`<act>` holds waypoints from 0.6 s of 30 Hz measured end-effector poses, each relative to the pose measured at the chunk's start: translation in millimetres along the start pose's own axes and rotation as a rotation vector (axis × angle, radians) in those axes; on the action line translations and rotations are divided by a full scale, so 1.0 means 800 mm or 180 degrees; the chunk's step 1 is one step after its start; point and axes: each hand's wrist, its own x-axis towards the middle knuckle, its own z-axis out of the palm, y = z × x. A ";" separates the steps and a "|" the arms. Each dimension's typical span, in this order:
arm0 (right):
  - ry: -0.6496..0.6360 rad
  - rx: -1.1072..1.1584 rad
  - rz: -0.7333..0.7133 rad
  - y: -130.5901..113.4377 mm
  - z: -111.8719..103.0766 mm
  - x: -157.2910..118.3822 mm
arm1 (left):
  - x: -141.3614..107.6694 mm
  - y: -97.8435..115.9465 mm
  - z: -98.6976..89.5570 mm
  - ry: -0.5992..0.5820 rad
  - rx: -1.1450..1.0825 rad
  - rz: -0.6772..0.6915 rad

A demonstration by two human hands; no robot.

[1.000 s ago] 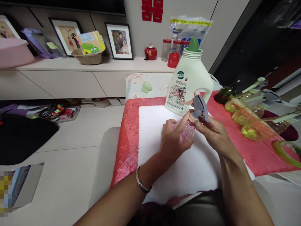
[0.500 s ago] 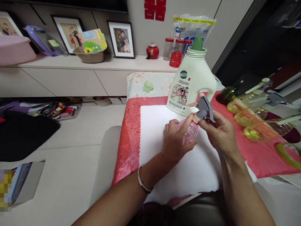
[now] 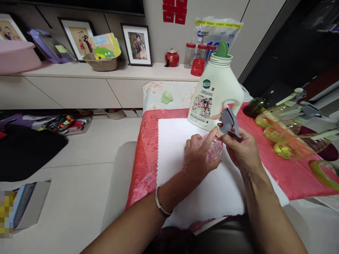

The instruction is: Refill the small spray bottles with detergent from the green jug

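Observation:
A clear pink spray bottle (image 3: pixel 215 150) lies tilted over the white cloth (image 3: pixel 174 141), its neck pointing up and to the right. My left hand (image 3: pixel 197 155) is wrapped round the bottle's body, index finger reaching toward the neck. On the neck sits a grey trigger spray head (image 3: pixel 228 120). The fingers of my right hand (image 3: pixel 242 146) are closed on the collar, just under the trigger. Behind the bottle stands a large pale green detergent jug (image 3: pixel 217 84) with no cap on, a green piece sticking out of its mouth.
At the right stand several spray bottles with yellow liquid (image 3: pixel 287 150), and a roll of tape (image 3: pixel 324 173) lies near the edge. A light green cap (image 3: pixel 166 97) rests on the flowered cloth. Red plastic sheeting (image 3: pixel 148 141) covers the table; a cabinet with picture frames (image 3: pixel 136 44) runs behind.
My right hand has shifted slightly left and turned at the collar, and the spray head has moved a little with it. My left hand stays round the bottle.

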 end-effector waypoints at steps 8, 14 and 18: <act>0.0000 -0.0292 -0.0045 0.001 -0.009 -0.006 | -0.003 0.003 0.003 0.0049 0.0078 0.0059; 0.0067 -0.0327 -0.0156 0.000 -0.001 -0.008 | -0.003 -0.002 0.004 0.0117 -0.0186 0.0111; -0.0480 0.0171 0.0074 -0.004 -0.005 -0.004 | -0.001 -0.001 -0.003 0.0051 -0.0905 -0.0002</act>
